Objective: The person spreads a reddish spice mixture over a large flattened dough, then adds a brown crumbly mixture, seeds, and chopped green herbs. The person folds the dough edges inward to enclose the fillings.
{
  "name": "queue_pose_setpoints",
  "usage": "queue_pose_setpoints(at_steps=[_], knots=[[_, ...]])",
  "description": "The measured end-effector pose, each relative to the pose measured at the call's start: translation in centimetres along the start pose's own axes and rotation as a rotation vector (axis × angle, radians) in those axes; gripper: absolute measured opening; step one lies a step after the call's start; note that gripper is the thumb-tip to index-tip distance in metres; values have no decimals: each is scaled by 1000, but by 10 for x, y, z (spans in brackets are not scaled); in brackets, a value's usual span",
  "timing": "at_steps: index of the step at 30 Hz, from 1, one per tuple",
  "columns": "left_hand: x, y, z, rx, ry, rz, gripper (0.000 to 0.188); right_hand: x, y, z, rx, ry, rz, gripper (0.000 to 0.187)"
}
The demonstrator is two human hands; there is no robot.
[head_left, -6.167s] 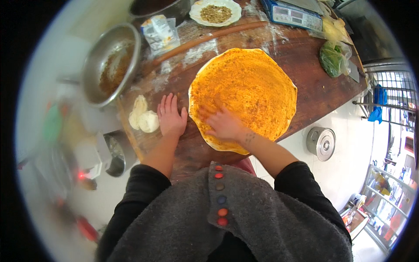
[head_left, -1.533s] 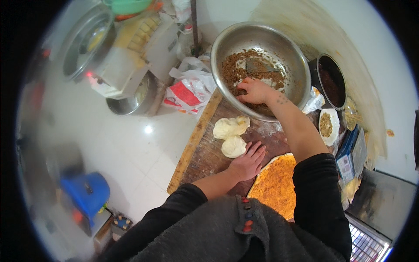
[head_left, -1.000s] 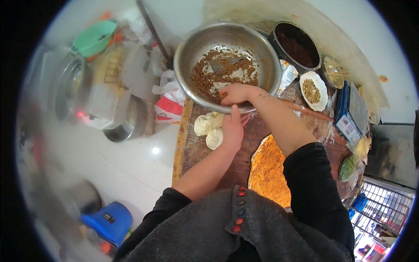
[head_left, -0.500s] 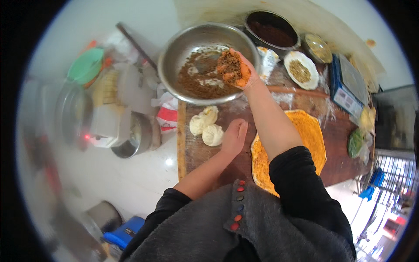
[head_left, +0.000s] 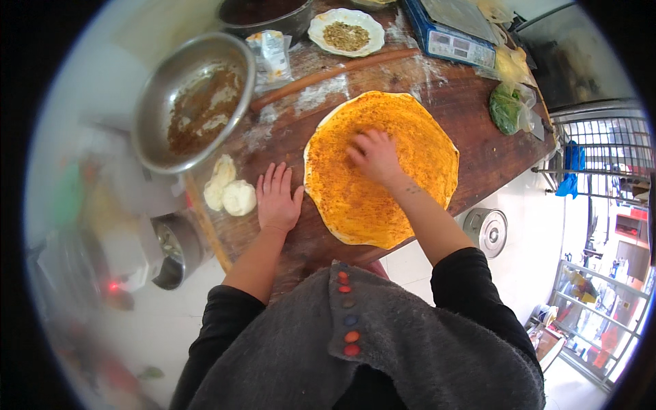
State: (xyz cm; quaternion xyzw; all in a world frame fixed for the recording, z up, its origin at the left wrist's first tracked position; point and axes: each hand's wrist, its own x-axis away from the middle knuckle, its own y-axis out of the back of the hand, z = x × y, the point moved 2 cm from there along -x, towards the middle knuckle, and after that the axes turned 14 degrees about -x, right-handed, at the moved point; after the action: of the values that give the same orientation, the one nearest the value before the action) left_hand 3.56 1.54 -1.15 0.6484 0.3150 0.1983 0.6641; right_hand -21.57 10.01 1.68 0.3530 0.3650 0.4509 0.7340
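A large round sheet of dough point(head_left: 410, 205), coated orange and flecked with brown, lies flat on the wooden table. Over its upper middle is my right hand point(head_left: 374, 156), palm down with the fingers curled; the palm side is hidden, so what it holds cannot be seen. My left hand point(head_left: 277, 201) rests flat on the wood left of the sheet, fingers spread, holding nothing. Just beside it sit pale lumps of dough point(head_left: 239, 198). Farther left, a steel bowl point(head_left: 152, 126) has brown crumbly filling point(head_left: 205, 109) smeared over its inside.
Behind the sheet lie a long rolling pin point(head_left: 335, 72) and a white packet point(head_left: 272, 55). A white plate of seeds point(head_left: 345, 34), a dark pot point(head_left: 283, 24) and a blue scale point(head_left: 451, 48) line the back. Bagged greens point(head_left: 506, 109) are at the right.
My right hand, which held a handful of brown crumbly filling over the bowl, has come down over the dough sheet. The view has swung right. My left hand now lies flat with fingers spread.
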Motion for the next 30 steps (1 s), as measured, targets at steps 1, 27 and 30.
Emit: queue_pose_setpoints(at_steps=[1,27,30], knots=[[0,0,0,-7,-1,-1,50,6,-8,-2,32,46,20,29],[2,-4,-1,-85,-21,1,48,155,34,-58,57,-289,-306,36],[2,-5,0,-86,-26,-2,49,169,18,-6,-14,-211,-153,37]])
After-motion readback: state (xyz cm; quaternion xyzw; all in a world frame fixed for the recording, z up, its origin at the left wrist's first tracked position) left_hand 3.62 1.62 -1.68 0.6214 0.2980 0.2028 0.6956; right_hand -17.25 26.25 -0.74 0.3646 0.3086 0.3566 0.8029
